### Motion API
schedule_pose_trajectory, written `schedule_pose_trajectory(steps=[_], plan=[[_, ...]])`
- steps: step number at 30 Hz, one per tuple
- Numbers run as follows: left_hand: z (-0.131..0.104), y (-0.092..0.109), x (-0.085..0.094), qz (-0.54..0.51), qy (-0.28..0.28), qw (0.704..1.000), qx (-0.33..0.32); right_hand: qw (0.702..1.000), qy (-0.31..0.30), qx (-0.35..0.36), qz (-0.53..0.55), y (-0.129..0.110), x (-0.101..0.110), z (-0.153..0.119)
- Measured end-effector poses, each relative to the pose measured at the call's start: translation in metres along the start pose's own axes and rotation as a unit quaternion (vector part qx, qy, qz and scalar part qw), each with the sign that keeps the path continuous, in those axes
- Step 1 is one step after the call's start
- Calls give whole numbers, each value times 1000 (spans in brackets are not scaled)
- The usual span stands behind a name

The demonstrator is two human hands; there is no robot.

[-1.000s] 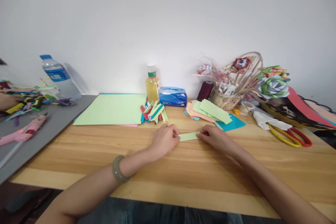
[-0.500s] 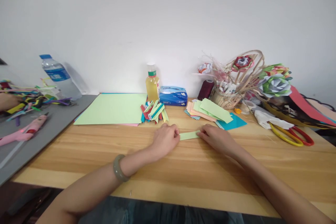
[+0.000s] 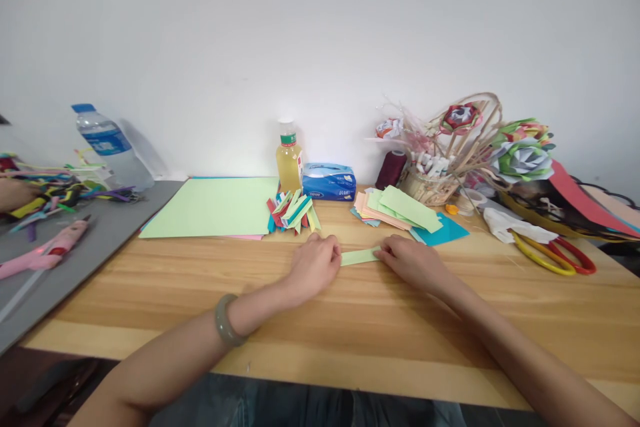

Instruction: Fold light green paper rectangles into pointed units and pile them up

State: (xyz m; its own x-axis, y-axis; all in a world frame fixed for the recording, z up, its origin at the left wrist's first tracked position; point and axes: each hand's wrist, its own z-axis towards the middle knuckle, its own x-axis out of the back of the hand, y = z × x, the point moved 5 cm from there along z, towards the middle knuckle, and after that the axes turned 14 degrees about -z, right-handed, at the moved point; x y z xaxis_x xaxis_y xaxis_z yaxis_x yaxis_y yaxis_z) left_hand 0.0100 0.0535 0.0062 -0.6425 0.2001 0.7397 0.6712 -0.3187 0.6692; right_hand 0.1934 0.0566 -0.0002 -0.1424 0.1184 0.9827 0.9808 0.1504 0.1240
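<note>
Papercraft workspace, home or studio unclear: wooden table against a plain white wall. Evidence: pink glue gun at ten o'clock, large coloured sheets at eleven, cut paper strips at twelve, thread spool just past, paper flowers at one, scissors at two.

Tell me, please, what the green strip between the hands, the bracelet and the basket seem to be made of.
The strip looks like matte paper: thin and flat, without shine. The bracelet is perhaps polished stone, possibly glass or plastic: smooth, grayish green, slightly glossy. The basket seems dull straw or wicker: tan, with a woven-looking side.
</note>
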Motion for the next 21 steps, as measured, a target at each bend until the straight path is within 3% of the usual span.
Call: schedule_pose_trajectory(steps=[8,13,18,21], plan=[[-3,4,-2,45,-36,995,-83,1000,4,-12,9,2,1,1],[-11,9,-9,200,-63,966,-149,998,25,-25,42,8,0,-1],[-22,16,-21,306,-91,923,-213,995,93,-17,36,8,2,-7],[-25,15,-23,321,-97,915,-223,981,190,21,-34,-6,8,-17]])
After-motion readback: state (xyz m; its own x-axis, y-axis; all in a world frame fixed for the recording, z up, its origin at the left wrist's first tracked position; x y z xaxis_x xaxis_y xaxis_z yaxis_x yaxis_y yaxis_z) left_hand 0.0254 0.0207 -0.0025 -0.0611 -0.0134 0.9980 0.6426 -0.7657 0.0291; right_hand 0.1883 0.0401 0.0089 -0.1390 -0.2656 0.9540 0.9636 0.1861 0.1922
